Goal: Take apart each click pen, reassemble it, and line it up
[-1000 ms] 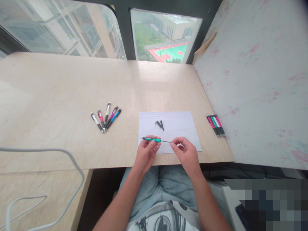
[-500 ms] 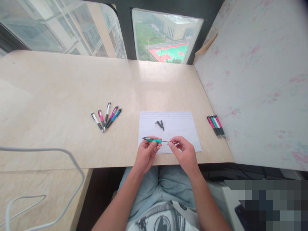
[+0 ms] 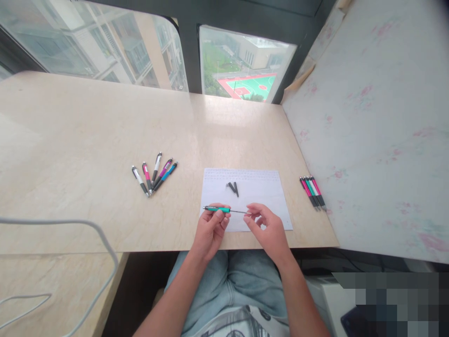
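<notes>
My left hand point(image 3: 211, 232) is closed around the green barrel of a pen point(image 3: 220, 210), its clicker end pointing left. A thin refill point(image 3: 237, 212) sticks out of the barrel's open right end. My right hand point(image 3: 269, 229) pinches the refill's far end between thumb and fingers; the tip is partly hidden there. Both hands are above a sheet of paper point(image 3: 270, 201) with rows of writing along its top. Just beyond them on the sheet lie black pen grips point(image 3: 236, 189) and a tiny piece point(image 3: 227, 185) beside them.
Several pens point(image 3: 164, 173) with white, pink, purple and blue barrels lie fanned out at left. A row of pink, green and white pens point(image 3: 313, 193) lies near the patterned wall point(image 3: 379, 164) at right. A grey cable point(image 3: 101, 234) loops over the lower left. Windows stand behind the desk point(image 3: 105, 126).
My hands have drawn slightly apart, and a longer stretch of refill shows between the barrel and my right fingers. The camera view has shifted a little, so the desk things sit lower.
</notes>
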`<state>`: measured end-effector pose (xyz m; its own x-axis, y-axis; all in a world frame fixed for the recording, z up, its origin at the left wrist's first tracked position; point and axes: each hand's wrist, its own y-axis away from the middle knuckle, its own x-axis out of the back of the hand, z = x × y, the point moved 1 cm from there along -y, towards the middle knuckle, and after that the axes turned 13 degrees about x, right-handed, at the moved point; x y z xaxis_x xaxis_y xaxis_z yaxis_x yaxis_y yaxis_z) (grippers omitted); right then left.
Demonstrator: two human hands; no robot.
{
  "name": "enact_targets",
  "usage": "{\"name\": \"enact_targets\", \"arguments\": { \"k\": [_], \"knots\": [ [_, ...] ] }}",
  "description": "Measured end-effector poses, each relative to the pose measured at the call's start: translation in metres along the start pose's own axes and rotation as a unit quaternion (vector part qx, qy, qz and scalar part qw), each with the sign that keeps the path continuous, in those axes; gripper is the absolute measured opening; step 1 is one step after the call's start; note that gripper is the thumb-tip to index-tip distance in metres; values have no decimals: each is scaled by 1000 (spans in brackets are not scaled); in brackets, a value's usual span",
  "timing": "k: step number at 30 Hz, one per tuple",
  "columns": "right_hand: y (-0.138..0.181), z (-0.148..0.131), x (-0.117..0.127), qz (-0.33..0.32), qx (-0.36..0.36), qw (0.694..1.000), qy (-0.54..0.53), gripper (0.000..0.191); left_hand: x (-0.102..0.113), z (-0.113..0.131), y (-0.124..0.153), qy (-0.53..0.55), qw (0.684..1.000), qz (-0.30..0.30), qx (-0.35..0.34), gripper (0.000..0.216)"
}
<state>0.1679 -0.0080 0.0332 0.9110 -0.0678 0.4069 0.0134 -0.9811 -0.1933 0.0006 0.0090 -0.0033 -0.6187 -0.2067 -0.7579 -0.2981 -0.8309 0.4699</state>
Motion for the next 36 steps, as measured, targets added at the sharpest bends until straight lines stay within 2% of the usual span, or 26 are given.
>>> {"name": "enact_targets", "arguments": {
  "k": [3,8,10,13,18,21,23,26,28,31,36],
  "knots": [
    [-10,9,-1,-17,16,991,131,17,0,1,0,10,1000,-5,12,21],
    [-35,15,-23,-44,16,943,331,23,0,1,1,12,1000,-3,19,23],
    [-43,13,-34,-51,8,926,373,27,0,1,1,12,1000,-5,22,22],
    [-52,10,-45,-56,-14,908,415,20,1,1,1,11,1000,-7,26,22],
    [-59,10,-44,-61,-47,895,439,7,2,1,1,15,999,-9,34,23],
    [-55,12,-33,-35,-56,908,414,9,1,2,1,19,999,-5,41,24],
    [-48,15,-22,-9,-53,932,359,11,1,2,1,20,999,-1,43,23],
    [-31,21,-3,21,-39,977,207,13,1,2,1,17,999,4,40,23],
    [-17,24,11,43,-45,992,108,18,0,1,2,11,999,7,37,23],
    [2,24,30,59,-71,996,18,30,0,1,2,-4,999,12,35,23],
    [21,14,51,63,-66,995,-30,22,-2,1,1,-29,999,21,22,23]
  ]
}}
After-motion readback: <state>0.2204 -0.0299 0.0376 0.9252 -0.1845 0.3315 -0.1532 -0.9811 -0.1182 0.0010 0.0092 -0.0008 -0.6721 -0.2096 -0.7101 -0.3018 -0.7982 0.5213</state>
